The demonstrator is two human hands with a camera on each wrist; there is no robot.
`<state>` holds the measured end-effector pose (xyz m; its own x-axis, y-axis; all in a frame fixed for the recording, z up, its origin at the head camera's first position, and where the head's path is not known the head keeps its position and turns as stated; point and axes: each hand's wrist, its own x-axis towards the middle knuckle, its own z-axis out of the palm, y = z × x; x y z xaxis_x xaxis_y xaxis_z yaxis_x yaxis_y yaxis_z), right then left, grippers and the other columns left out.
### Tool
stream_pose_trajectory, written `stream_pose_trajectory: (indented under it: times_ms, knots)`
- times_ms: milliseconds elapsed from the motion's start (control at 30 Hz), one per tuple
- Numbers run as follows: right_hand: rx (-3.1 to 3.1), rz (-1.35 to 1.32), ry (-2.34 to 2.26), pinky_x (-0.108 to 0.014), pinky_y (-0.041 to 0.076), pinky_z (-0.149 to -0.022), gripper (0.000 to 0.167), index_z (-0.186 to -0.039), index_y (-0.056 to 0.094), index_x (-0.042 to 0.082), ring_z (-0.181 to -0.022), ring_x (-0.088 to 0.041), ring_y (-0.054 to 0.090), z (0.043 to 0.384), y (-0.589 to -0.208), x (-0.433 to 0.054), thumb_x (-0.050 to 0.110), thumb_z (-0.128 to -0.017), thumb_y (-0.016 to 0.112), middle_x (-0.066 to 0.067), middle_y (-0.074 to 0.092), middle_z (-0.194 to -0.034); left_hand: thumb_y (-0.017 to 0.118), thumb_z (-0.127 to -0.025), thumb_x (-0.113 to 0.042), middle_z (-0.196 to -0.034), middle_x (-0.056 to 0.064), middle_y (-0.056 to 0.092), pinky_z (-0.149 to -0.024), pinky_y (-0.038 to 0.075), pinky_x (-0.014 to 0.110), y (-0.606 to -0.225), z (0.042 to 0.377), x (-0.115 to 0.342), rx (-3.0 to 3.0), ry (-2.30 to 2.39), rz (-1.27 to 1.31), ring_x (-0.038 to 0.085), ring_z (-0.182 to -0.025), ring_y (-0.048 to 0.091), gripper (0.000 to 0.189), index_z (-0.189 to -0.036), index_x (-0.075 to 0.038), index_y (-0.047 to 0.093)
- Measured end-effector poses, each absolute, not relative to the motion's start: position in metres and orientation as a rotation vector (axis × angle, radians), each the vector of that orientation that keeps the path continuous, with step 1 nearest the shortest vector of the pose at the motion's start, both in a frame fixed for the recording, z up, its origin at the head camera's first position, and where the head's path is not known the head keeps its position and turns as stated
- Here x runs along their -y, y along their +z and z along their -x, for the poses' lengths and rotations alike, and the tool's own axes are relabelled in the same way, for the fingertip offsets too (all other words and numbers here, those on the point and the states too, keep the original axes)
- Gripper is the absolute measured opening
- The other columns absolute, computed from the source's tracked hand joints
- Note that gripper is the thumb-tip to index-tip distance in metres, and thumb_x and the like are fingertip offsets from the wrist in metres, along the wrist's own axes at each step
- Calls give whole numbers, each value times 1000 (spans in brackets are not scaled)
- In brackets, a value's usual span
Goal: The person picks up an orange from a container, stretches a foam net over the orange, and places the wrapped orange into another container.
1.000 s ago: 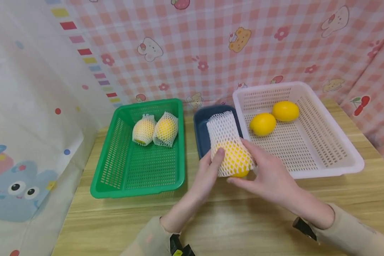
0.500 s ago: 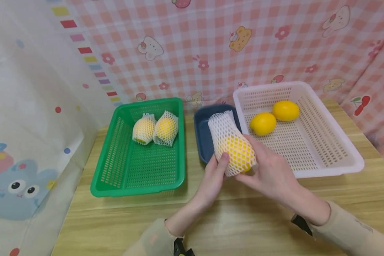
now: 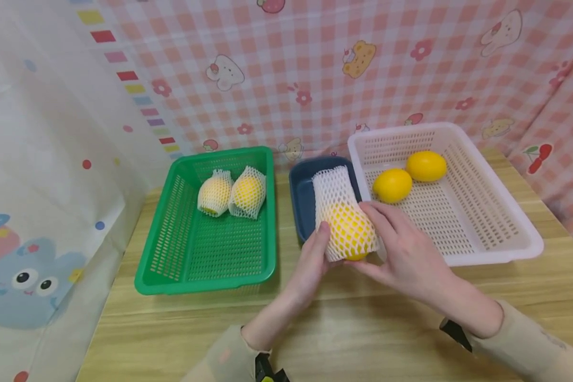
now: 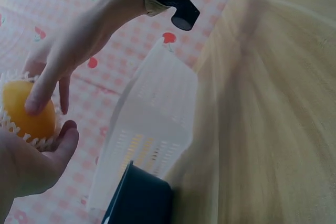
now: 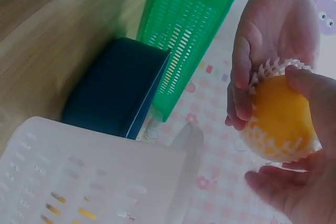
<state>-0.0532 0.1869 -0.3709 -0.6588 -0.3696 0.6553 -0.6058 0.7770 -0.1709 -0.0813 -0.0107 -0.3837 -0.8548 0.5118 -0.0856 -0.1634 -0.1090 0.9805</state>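
A lemon [image 5: 283, 114] sits inside a white foam net sleeve [image 3: 334, 183], held up between both hands in front of the dark blue bin. My left hand [image 3: 310, 265] grips the netted lemon from the left, its thumb along the mesh. From the right, my right hand [image 3: 406, 254] holds it, thumb at the bare lower end of the fruit. The sleeve's upper part stands long and unfilled above the lemon. In the left wrist view the right thumb presses the exposed yellow end, ringed by the net's edge.
A green basket [image 3: 205, 286] at left holds two netted lemons [image 3: 247, 192]. The dark blue bin [image 3: 302, 199] stands in the middle. At right, a white basket [image 3: 487, 254] contains two bare lemons [image 3: 426, 165]. A checked cloth [image 3: 286, 69] hangs behind the wooden table [image 3: 353, 339].
The netted lemon tilted and shifted slightly right, then came back more upright. Both hands have kept hold of it, and the net's lower edge sits a little differently around the fruit.
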Motion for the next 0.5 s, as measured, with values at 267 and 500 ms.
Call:
stream_pose_trajectory:
  times_ms: [267,500]
  knots:
    - [2323,-781,533,-48,66,-78,96,-152,47,0,-106,-37,72,56,-370,-186,34,-74,91,-22,68,-131,19,-113,-52,-149,26,55,-112,55,40,-386,78,9,-1723,2032,-402,17,-126,64,67,-158,-5,37]
    - [2288,-697,528,-51,65,-78,97,-150,49,-2,-106,-41,72,58,-371,-177,33,-70,90,-25,68,-129,19,-113,-54,-154,25,51,-112,55,46,-386,74,6,-1711,2081,-411,27,-136,60,67,-162,-8,31]
